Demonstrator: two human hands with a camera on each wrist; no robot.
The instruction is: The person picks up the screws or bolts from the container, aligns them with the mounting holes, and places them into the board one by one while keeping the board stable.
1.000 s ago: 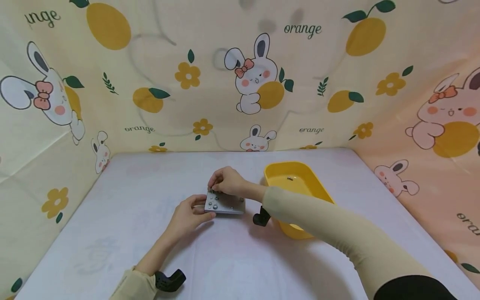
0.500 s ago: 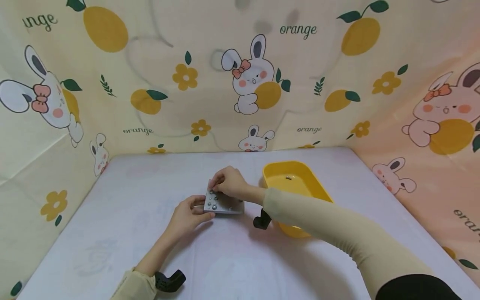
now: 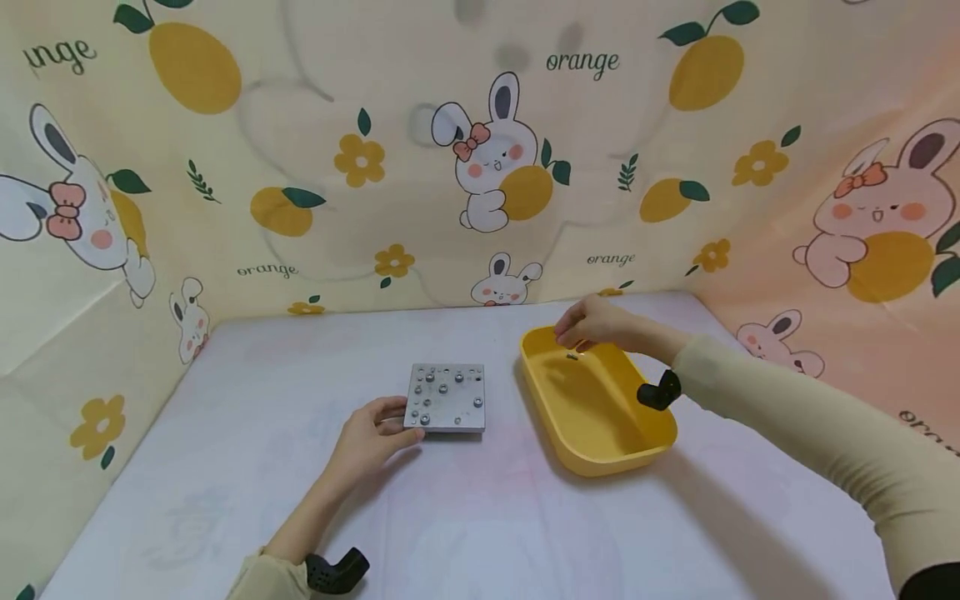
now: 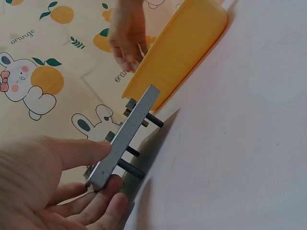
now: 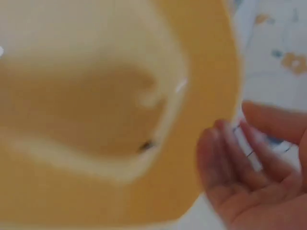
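Observation:
My left hand (image 3: 371, 437) grips a square grey metal plate (image 3: 448, 406) by its left edge, thumb on one face and fingers on the other. Several bolts sit in holes in the plate; their heads show on top. In the left wrist view, threaded bolt shanks (image 4: 130, 168) stick out from the underside. Above the far end of a yellow plastic tray (image 3: 600, 464) is my right hand (image 3: 600, 323), its fingers loosely bent and holding nothing that shows. A small screw (image 3: 572, 357) lies on the tray's floor below those fingers, apart from them.
The tray stands to the right of the plate on a white-covered table (image 3: 480, 525). Behind the table and along its sides hangs a printed cloth (image 3: 420, 50) with rabbits and oranges.
My right hand has left the plate and moved right, over the tray's far end. The plate's bolt heads are now uncovered. My left hand keeps its grip on the plate.

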